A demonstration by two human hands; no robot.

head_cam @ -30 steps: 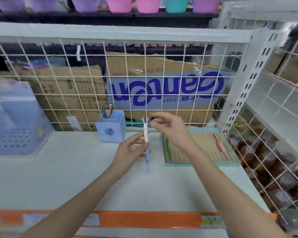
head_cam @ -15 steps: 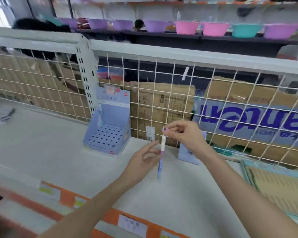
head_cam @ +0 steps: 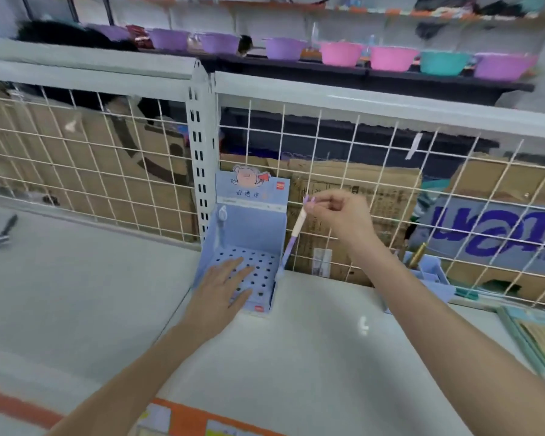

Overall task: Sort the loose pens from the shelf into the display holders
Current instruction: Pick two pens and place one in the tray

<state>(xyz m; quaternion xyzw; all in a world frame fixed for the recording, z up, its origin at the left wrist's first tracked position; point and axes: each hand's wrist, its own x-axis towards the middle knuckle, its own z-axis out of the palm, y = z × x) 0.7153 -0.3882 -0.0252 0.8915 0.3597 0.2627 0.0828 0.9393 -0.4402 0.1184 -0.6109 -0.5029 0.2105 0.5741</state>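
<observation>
Head view: my right hand (head_cam: 340, 215) pinches the top end of a pen (head_cam: 294, 237) between thumb and fingertips, the other fingers curled. The pen has a white upper barrel and a purple lower part; it hangs tilted, its tip down at the right rear corner of the blue display holder (head_cam: 249, 221). Whether the tip sits in a hole I cannot tell. My left hand (head_cam: 222, 286) lies flat on the holder's perforated tray, fingers straight and spread, gripping nothing. The holder stands on the white shelf (head_cam: 312, 357), its back card against the wire grid (head_cam: 359, 171) beside the slotted upright (head_cam: 202, 158). A smaller blue pen cup (head_cam: 428, 272) stands to the right, partly behind my right forearm, with a gold-coloured pen (head_cam: 417, 254) in it.
</observation>
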